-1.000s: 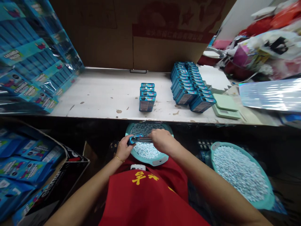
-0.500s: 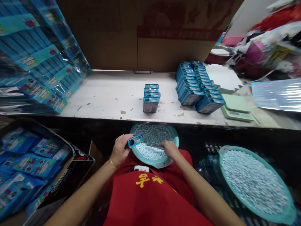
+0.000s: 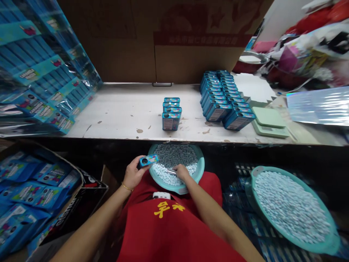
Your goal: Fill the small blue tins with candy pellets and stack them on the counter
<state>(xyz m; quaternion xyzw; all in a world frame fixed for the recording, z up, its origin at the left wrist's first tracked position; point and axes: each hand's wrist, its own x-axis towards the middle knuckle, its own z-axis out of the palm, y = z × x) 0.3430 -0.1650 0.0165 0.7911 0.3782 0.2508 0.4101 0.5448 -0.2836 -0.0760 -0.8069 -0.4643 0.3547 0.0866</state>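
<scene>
My left hand (image 3: 132,174) is closed around a small blue candy box (image 3: 149,160), tilted at the left rim of a turquoise basin (image 3: 201,168). Pale blue and white candies (image 3: 167,177) fill the basin, which rests by my lap below the table edge. Inside it, my right hand (image 3: 182,172) grips a metal scoop (image 3: 171,171) whose far end meets the candies. The fingers of my right hand partly cover the scoop. On the table ahead, several matching boxes (image 3: 171,121) stand upright in a short row.
Two longer rows of blue boxes (image 3: 237,120) stand at the right, beside a pale green scale (image 3: 269,122). A second candy-filled basin (image 3: 255,182) sits lower right. At left are an open carton of blue packets (image 3: 35,193) and wrapped display packs (image 3: 40,72). A large carton (image 3: 120,54) stands behind.
My right hand has moved left and deeper into the basin with the scoop. My left hand and its box have shifted slightly left. The whole view has shifted a little.
</scene>
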